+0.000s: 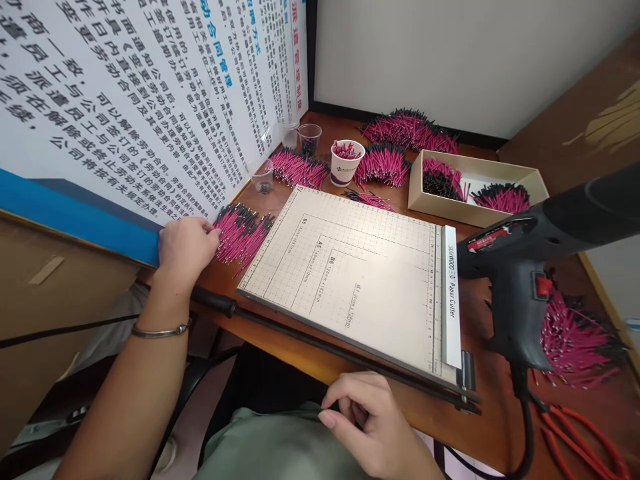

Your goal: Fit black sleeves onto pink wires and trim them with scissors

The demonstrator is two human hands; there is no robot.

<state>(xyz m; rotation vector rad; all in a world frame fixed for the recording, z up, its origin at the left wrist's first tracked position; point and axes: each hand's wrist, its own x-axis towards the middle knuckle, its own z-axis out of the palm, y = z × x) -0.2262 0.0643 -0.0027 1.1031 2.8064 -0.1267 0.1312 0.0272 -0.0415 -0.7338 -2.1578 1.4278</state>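
My left hand [186, 248] reaches to a pile of pink wires with black ends [242, 231] at the left edge of the table; its fingers are curled and the fingertips touch the pile. My right hand [373, 420] rests near my lap below the table's front edge, fingers curled loosely with thumb against fingers, and I cannot make out anything in it. A paper cutter board [360, 273] with a printed grid lies in the middle of the table between my hands, its long black blade arm [320, 347] lowered along the near edge.
A black heat gun [525, 267] stands at the right, over another pink wire pile [575, 340]. A cardboard tray [470, 183], a paper cup [346, 162], two clear cups and more wire bundles sit at the back. Red-handled pliers [585, 440] lie front right. A printed board [125, 100] leans left.
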